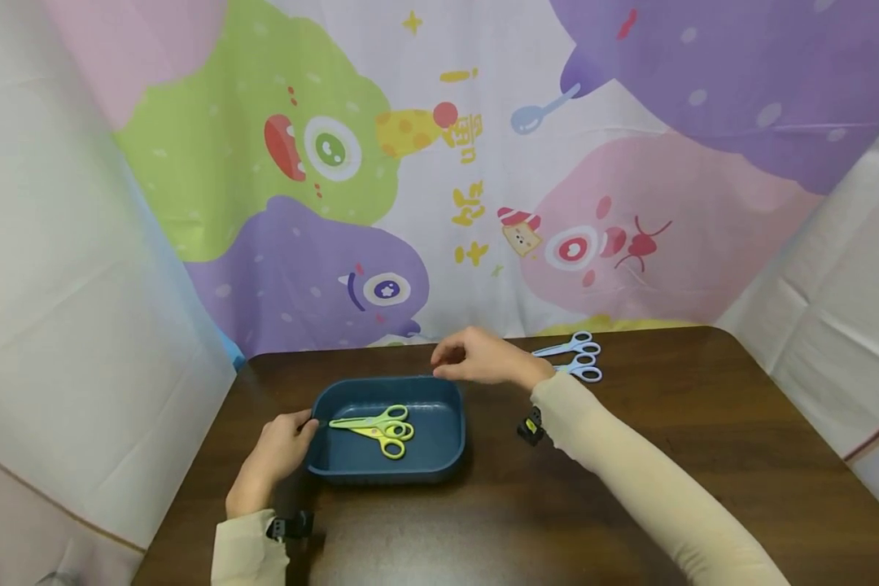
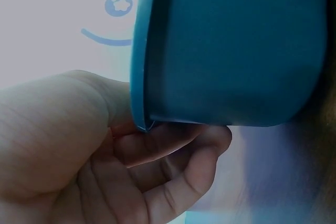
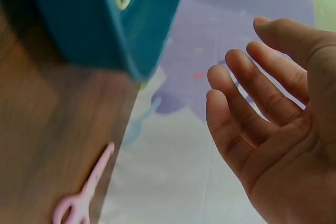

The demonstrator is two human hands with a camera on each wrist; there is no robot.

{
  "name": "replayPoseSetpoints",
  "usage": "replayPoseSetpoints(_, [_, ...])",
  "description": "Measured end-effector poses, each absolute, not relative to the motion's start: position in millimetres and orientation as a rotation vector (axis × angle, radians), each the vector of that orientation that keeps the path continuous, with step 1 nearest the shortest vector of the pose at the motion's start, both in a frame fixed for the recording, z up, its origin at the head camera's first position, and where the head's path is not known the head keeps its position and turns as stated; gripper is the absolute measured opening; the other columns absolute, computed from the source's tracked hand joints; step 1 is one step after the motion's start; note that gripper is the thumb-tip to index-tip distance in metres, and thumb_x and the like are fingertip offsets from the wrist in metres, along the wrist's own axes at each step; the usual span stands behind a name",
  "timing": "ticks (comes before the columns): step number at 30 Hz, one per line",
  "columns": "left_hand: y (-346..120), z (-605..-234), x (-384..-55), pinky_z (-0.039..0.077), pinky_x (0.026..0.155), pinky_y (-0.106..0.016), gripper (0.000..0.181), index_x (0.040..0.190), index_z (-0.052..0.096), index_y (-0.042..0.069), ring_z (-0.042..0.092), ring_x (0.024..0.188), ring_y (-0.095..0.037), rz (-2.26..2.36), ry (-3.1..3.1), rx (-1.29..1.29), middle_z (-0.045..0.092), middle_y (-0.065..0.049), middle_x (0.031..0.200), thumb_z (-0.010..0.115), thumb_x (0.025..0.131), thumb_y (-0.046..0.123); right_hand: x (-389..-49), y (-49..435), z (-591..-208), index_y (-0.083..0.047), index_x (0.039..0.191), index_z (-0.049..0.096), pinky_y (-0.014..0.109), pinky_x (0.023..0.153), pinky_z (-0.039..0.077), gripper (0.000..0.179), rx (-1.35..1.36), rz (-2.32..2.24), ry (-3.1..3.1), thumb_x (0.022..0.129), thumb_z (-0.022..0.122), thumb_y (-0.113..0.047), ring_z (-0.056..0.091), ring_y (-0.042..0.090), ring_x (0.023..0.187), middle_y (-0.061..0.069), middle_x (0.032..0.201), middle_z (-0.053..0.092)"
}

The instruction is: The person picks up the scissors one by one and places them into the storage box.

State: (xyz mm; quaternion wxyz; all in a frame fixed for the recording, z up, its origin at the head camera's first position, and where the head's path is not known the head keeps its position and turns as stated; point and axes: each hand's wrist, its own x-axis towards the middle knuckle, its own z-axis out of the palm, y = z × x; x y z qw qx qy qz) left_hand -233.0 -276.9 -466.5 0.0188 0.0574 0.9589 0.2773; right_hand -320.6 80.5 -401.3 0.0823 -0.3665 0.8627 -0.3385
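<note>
A dark blue-green plastic box (image 1: 428, 427) sits on the table, holding light green scissors (image 1: 369, 420) and yellow-green scissors (image 1: 391, 443) that overlap. My left hand (image 1: 282, 448) grips the box's left end. In the left wrist view its thumb goes behind the rim, and curled fingers (image 2: 181, 182) lie under the rim and against the outer wall. Over the far right corner of the box hovers my right hand (image 1: 476, 356), holding nothing. Its fingers (image 3: 268, 95) are loosely bent and spread from the thumb in the right wrist view.
Light blue scissors (image 1: 586, 372) lie at the table's back right, partly hidden by the right forearm. Pinkish scissors (image 3: 86, 195) show near the table's far edge in the right wrist view. A cartoon-printed cloth (image 1: 439, 301) hangs behind the brown table (image 1: 439, 537).
</note>
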Motion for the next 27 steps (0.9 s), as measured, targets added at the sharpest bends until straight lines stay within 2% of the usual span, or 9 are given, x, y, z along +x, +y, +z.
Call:
replayPoseSetpoints(7, [-277.8,-465.2,-235.9,0.046,0.106,-0.063,0.046,0.141,0.049,-0.019,0.052,0.133,-0.052,0.851,2.948,0.136,0.055,-0.036,0.140,0.050,0.107,0.012,-324.1,106.5,-395.4,-0.015,0.112,0.077,0.033,0.088,0.058,0.019,-1.057,-1.008,2.658,0.098,0.070,-0.026,0.068,0.010,0.093,-0.004,0.105,0.076])
replayPoseSetpoints(14, [-278.7,-466.4,-236.0,0.045,0.106,-0.064,0.045,0.140,0.050,-0.019,0.052,0.134,-0.052,0.848,2.953,0.135,0.056,-0.037,0.140,0.050,0.107,0.012,-326.5,127.8,-395.6,-0.012,0.114,0.076,0.035,0.080,0.057,0.020,-1.016,-1.093,2.650,0.099,0.068,-0.023,0.067,0.016,0.082,0.007,0.106,0.078])
replayPoseSetpoints(20, [-277.8,-469.3,-235.5,0.046,0.106,-0.063,0.045,0.140,0.050,-0.018,0.053,0.133,-0.051,0.861,2.951,0.151,0.057,-0.036,0.139,0.050,0.107,0.012,-324.5,152.9,-398.3,-0.013,0.115,0.076,0.040,0.093,0.059,0.021,-1.009,-1.074,2.686,0.098,0.069,-0.023,0.071,0.015,0.098,0.001,0.108,0.077])
replayPoseSetpoints(27, [-277.5,-466.6,-234.2,0.046,0.106,-0.063,0.045,0.140,0.050,-0.019,0.053,0.133,-0.052,0.869,2.949,0.142,0.056,-0.036,0.139,0.050,0.107,0.012,-320.8,178.0,-402.7,-0.010,0.116,0.075,0.042,0.088,0.060,0.023,-0.965,-1.159,2.739,0.097,0.071,-0.021,0.071,0.016,0.095,0.003,0.105,0.077])
